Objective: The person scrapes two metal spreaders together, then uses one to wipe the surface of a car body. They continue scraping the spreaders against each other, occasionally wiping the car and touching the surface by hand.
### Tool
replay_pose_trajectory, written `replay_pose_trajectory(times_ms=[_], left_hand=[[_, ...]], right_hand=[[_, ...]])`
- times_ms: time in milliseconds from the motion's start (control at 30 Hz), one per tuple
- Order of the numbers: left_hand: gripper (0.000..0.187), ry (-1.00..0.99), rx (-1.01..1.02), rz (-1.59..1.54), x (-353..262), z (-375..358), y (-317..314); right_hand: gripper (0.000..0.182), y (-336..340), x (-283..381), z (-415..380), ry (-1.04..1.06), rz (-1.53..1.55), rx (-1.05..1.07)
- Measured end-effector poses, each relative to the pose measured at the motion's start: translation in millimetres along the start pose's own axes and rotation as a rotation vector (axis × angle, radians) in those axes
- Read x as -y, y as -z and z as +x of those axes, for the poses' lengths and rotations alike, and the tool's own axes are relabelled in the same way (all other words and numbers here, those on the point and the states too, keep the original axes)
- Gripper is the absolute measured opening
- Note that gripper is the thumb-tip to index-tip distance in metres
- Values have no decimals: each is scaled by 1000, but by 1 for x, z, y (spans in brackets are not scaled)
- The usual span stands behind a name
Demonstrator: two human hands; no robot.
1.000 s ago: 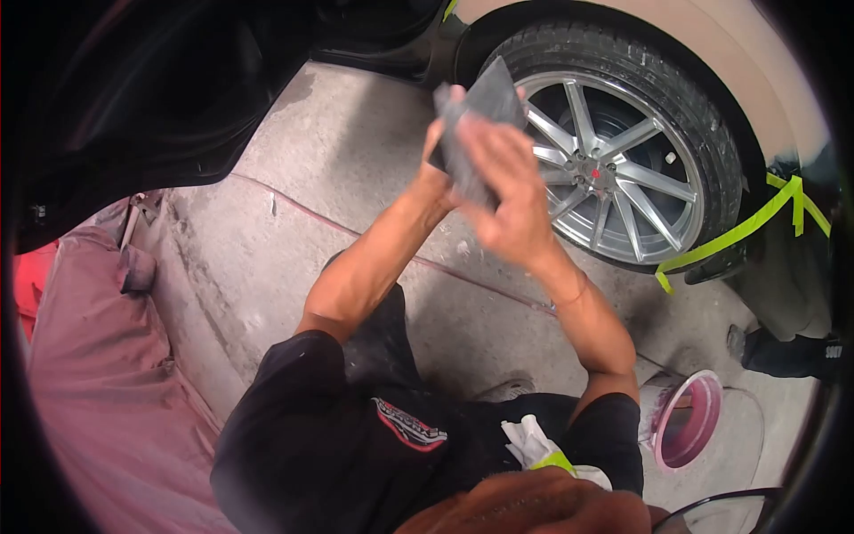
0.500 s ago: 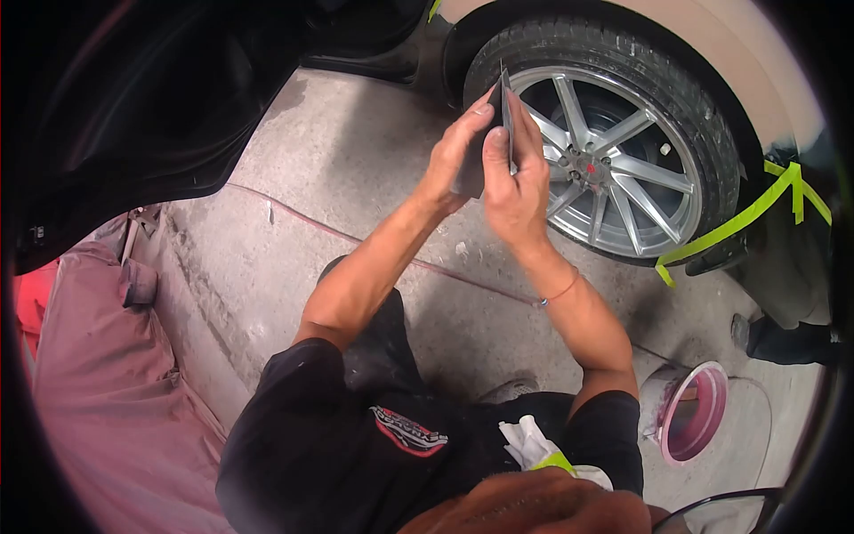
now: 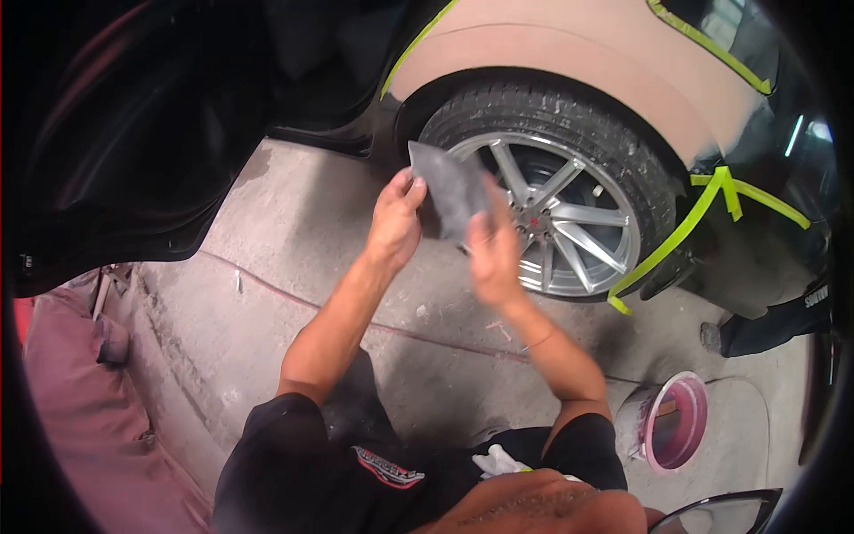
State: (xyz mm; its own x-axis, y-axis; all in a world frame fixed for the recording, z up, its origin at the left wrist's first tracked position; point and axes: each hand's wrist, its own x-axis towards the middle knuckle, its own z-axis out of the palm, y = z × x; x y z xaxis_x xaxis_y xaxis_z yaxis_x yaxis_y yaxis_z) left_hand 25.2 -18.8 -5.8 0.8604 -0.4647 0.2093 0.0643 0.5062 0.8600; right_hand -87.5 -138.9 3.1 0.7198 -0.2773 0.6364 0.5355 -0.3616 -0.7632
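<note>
On my view, the left hand [image 3: 394, 222] has its grip closed on the left edge of the grey sheet [image 3: 445, 189], thumb at the near side. The right hand [image 3: 496, 254] is at the sheet's right edge, its thumb by the lower corner; its fingers are blurred, so I cannot tell how firmly that grip closes. I see the sheet above the concrete floor [image 3: 258, 200], partly in front of the silver-spoked wheel [image 3: 559, 214]. It looks thin, matt and slightly mottled, tilted and a little bowed, with one pointed corner upward. Near on my right, a pink-stained bucket [image 3: 630, 420] shows its open mouth; something brownish inside is too small to identify.
</note>
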Motion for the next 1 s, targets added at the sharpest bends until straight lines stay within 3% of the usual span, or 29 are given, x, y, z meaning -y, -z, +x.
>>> replay_pose_trajectory(times_ms=[33,100,200,267,300,333,467,500,600,667,700,733,800,833,900,1000], left_hand=[[29,9,-123,-14,6,-2,-5],[30,15,-91,-49,11,-12,-6],[37,38,-70,62,7,-20,-14],[50,158,26,-34,-12,-27,-23],[64,111,40,13,-12,-32,-35],[64,61,127,95,-8,-34,-37],[83,144,-114,109,-7,-25,-26],[89,22,-165,121,-17,-22,-30],[79,-69,-79,108,-24,-20,-24],[66,-120,201,274,-11,-31,-25],[51,-144,218,308,-19,-36,-36],[53,-152,232,348,-12,-31,-33],[54,-17,262,279,-10,-29,-28],[54,-29,264,281,-14,-34,-35],[52,-199,221,938,-21,-53,-52],[50,-285,143,918,-16,-66,-62]], right_hand=[[60,-16,-10,-10,14,47,41],[62,-41,-1,-25,135,-142,73],[61,-41,-4,-25,238,-137,18],[60,-36,-3,-18,128,-2,-6],[59,-30,-6,-12,71,-9,-15],[59,-26,-9,-7,17,-19,-28],[61,-35,-8,-28,56,-94,121],[61,-38,-2,-33,56,-102,109],[59,-44,5,-40,93,100,204],[55,-49,-6,-25,76,-10,-152],[53,-39,-7,-14,-102,189,-120],[52,-26,-6,-3,-280,382,-85],[51,-19,-2,2,-224,73,-86],[51,-17,-7,5,-213,73,-84],[53,-9,-19,11,-99,-57,-205],[58,1,-21,9,-240,76,-116]])
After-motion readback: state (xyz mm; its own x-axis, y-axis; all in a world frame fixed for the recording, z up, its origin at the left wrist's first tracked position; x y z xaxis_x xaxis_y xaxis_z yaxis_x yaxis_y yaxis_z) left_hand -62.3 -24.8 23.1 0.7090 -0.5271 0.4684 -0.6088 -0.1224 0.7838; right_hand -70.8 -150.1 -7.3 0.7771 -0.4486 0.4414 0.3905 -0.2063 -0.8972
